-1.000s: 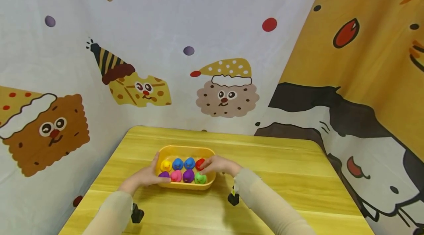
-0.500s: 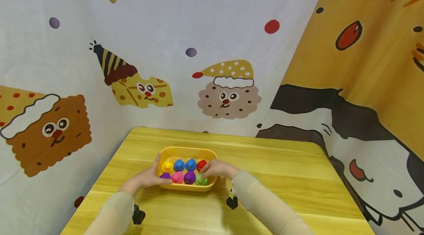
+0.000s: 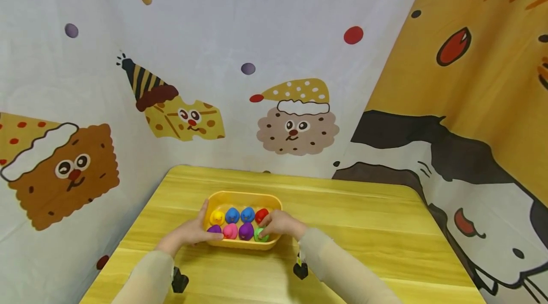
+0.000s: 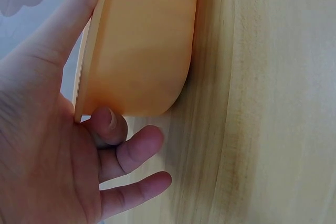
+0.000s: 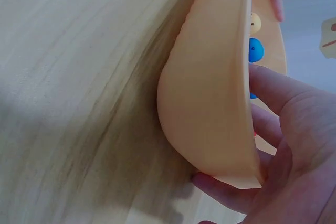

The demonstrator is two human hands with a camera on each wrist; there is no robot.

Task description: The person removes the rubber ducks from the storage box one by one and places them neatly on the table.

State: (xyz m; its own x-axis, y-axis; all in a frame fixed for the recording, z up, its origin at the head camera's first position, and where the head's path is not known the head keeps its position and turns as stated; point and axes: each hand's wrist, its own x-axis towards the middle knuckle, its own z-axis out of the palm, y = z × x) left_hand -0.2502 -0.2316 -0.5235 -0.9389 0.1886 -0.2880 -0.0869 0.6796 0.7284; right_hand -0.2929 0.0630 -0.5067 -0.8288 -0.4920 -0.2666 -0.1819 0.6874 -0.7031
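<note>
In the head view, a yellow-orange plastic tray [image 3: 239, 244] holds toy ducks in two rows. The back row has a yellow duck [image 3: 217, 217], two blue ducks [image 3: 232, 215] and a red duck [image 3: 261, 216]. In front are a purple duck [image 3: 246, 231], a pink duck [image 3: 229, 231], another purple one and a green duck [image 3: 259, 234]. My left hand [image 3: 188, 232] holds the tray's left end, thumb along the near rim. Reaching over the right end, my right hand [image 3: 282, 223] pinches the green duck with thumb and fingertips. The tray wall hides that duck in the right wrist view.
The tray stands on a wood-grain table [image 3: 351, 228]. Behind and beside the table hangs a cloth [image 3: 205, 28] printed with cartoon figures. A small black device [image 3: 180, 280] sits at the left wrist, and a similar one [image 3: 300, 268] at the right.
My right hand has come down from above the green duck to its sides, fingers closing on it. The left hand stays at the tray's left end. The head view has shifted slightly.
</note>
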